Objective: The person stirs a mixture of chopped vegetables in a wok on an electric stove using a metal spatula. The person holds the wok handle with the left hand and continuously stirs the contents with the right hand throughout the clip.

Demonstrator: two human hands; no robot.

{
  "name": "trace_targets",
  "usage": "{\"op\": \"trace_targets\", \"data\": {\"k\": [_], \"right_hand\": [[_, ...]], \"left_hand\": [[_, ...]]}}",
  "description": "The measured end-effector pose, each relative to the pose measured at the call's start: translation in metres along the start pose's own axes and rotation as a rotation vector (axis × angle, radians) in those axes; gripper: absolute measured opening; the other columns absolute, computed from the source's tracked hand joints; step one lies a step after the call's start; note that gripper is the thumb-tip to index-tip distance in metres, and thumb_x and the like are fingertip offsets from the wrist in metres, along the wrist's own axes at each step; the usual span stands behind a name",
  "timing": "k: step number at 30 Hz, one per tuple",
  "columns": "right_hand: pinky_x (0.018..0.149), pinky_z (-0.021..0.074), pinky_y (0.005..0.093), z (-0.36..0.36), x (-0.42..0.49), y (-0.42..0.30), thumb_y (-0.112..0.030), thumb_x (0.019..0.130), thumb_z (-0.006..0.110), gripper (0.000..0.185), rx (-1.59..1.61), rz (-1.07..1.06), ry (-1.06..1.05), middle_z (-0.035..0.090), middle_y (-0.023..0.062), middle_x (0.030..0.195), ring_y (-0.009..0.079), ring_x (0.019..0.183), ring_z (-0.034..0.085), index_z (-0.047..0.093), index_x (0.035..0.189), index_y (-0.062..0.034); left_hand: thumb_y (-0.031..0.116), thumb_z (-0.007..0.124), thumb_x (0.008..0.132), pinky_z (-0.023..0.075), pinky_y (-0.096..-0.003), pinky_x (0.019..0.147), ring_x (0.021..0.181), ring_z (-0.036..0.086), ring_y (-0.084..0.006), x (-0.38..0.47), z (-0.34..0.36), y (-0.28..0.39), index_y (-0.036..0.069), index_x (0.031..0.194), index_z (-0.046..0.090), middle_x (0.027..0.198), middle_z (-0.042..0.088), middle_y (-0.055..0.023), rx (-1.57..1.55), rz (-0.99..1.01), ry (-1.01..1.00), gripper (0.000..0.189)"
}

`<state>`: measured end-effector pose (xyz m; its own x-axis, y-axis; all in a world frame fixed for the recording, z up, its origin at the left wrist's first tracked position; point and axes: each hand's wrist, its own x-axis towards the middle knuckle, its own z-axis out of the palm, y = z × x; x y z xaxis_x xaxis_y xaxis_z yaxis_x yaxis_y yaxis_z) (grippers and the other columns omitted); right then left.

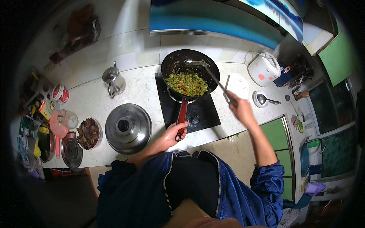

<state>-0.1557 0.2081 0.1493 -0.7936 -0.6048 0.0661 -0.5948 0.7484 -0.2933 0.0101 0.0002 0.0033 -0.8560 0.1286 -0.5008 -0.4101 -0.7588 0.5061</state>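
A black wok [172, 62] is tilted over the gas hob [209, 114], its far side raised. Chopped green vegetables with red pieces [186, 84] lie gathered in its near part. My left hand [174, 134] grips the wok's red handle [182, 112] near the end ring. In my right hand [241, 109] is a long-handled metal spatula [215, 78], its head inside the wok, above the food and towards the far wall. The spatula and right hand look slightly blurred. Just right of the wok, a white plate [239, 85] rests on the counter.
Left of the hob lie a domed steel lid [128, 139], a metal pot with a spout [117, 82] and a bowl of dark dried food [89, 134]. To the right stand a rice cooker [263, 69] and a ladle [261, 99] in a small bowl. A range hood [211, 25] hangs above.
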Motion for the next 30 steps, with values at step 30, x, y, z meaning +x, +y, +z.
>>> {"op": "trace_targets", "data": {"k": [30], "right_hand": [[0.071, 0.0499, 0.0456, 0.015, -0.035, 0.017, -0.011, 0.079, 0.057, 0.049, -0.157, 0.033, -0.095, 0.064, 0.0212, 0.087, 0.0371, 0.077, 0.063, 0.053, 0.127, -0.0199]], "left_hand": [[0.018, 0.062, 0.085, 0.0334, -0.0192, 0.040, 0.052, 0.047, -0.0084, -0.002, 0.001, 0.001, 0.008, 0.097, 0.052, 0.067, 0.051, -0.0014, 0.017, 0.012, -0.012, 0.018]]}}
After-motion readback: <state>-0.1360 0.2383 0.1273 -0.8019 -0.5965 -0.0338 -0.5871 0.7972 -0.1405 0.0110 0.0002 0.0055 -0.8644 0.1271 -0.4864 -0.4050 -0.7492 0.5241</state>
